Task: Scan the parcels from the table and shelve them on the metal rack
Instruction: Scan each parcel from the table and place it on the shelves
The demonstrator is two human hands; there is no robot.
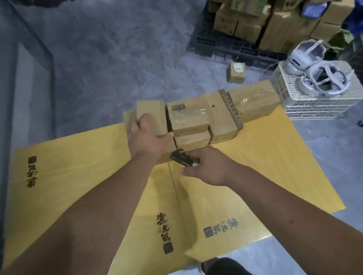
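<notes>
Several brown cardboard parcels stand in a row along the far edge of the table, which is covered with yellow printed cardboard (79, 184). My left hand (147, 138) grips the leftmost parcel (151, 114), fingers over its left side and thumb across its front. To its right sit a taped parcel with a label (188, 116), a smaller parcel (192, 139) in front of that, and a long taped parcel (254, 102). My right hand (209, 166) holds a black handheld scanner (182, 157), pointed toward the parcels.
A white plastic crate (322, 101) holding white headsets stands at the table's right end. One small box (236, 72) lies on the grey floor beyond. A black pallet (222, 45) stacked with many cartons fills the upper right. A dark metal frame (46, 53) runs along the left.
</notes>
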